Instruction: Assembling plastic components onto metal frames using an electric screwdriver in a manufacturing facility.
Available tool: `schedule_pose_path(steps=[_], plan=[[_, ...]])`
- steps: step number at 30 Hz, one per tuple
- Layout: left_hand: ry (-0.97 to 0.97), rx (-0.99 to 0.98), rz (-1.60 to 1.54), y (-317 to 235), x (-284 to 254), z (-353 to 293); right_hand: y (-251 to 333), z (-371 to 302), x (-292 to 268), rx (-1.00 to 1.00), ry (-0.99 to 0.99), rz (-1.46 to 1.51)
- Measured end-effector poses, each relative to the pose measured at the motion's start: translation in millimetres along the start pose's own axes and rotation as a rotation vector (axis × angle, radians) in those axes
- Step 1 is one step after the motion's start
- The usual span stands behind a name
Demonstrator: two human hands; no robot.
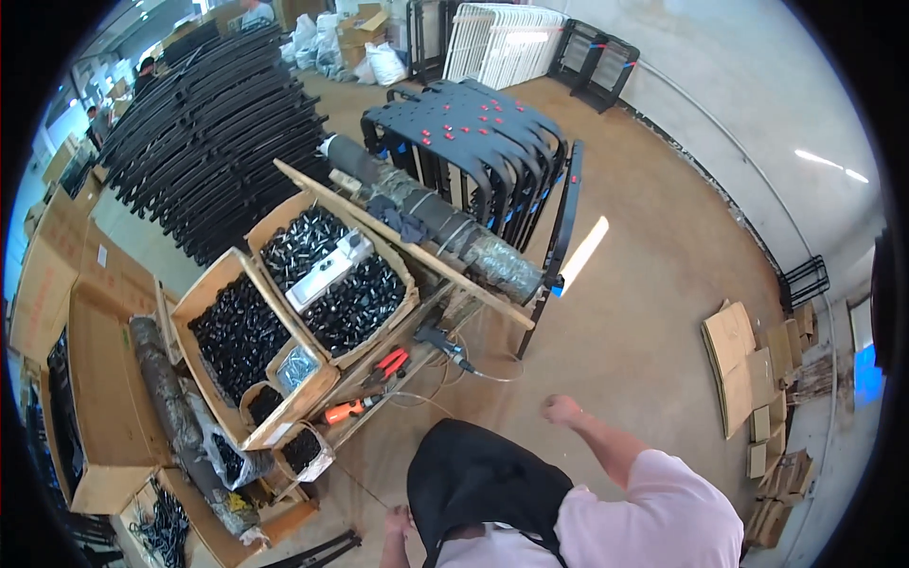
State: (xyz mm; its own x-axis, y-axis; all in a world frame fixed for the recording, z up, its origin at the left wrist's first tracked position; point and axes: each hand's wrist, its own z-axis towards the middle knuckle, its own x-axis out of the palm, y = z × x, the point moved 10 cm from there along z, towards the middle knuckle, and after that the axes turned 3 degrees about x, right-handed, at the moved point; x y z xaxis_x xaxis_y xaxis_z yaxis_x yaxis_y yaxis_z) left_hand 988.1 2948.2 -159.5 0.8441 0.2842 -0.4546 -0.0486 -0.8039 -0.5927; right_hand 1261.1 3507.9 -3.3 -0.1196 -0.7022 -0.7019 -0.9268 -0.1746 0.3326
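- My landmark is the near parts box (308, 402); I judge this a between-steps moment, with neither hand at the tools.
- Picking up the orange tool (343, 411), just right of the box, would call for a forward reach.
- Left hand (397, 519): right of the box, on the wearer's side; I can't tell its fingers' state.
- Right hand (562, 410): well right of the box, fingers curled, no object visible.
- I count one orange tool, one black driver (440, 343), one red-handled tool (391, 363), two large parts boxes; loose pieces uncountable.
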Motion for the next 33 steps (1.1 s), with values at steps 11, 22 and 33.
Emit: schedule_pose_path(steps=[11, 22, 33], plan=[[-0.202, 0.64, -0.174, -620.1, -70.8, 89.0, -112.4, 91.5, -18.1, 0.305, 0.067, 0.86], [0.011, 0.405, -0.149, -943.6, 45.0, 153.3, -132.7, 169.0, -38.3, 0.28, 0.472, 1.16], [-0.248, 0.544, -0.266, -922.7, 144.7, 39.4, -32.5, 202.1, -15.7, 0.33, 0.745, 1.715]])
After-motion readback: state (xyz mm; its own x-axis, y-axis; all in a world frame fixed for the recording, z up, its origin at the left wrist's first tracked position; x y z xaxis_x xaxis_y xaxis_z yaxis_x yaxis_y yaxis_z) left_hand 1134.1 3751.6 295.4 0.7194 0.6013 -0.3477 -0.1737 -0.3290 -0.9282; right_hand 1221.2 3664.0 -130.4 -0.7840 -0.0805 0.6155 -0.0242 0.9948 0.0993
